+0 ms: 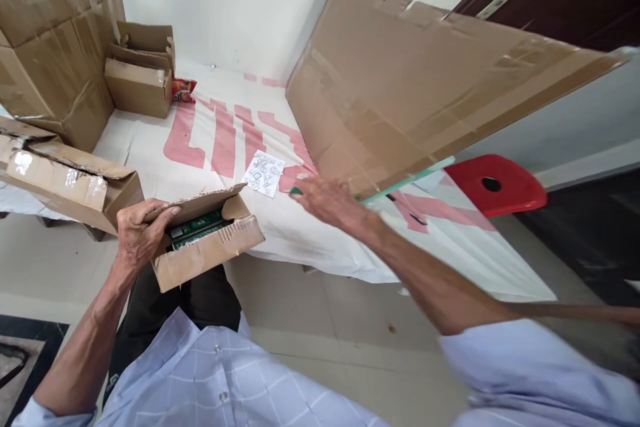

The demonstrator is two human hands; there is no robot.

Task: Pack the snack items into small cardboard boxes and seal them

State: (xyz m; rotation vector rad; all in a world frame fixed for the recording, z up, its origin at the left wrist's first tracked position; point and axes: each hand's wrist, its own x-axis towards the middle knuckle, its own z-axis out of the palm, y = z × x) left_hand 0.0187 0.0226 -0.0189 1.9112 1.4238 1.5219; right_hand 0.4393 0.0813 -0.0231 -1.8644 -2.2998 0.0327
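My left hand point(143, 230) is closed on the flap and left end of a small cardboard box point(210, 255), thumb on top. The box is tilted and held above my lap, its top partly open. Inside it lie green printed packs point(201, 224). Over the cloth-covered table, to the right of the box, my right hand point(327, 200) is closed, with a small green object point(296, 192) poking out past the fingers. Most of that object is hidden by the hand, and its kind cannot be made out. A white sheet with small drawings point(265, 174) lies just left of my right hand.
The table has a white cloth with red lettering point(233, 140). A large cardboard sheet point(400, 74) leans at the right. Cardboard boxes point(137, 84) stand at the back left, beside a red packet point(183, 90); a long box point(70, 174) lies nearer. A red stool point(515, 184) stands right.
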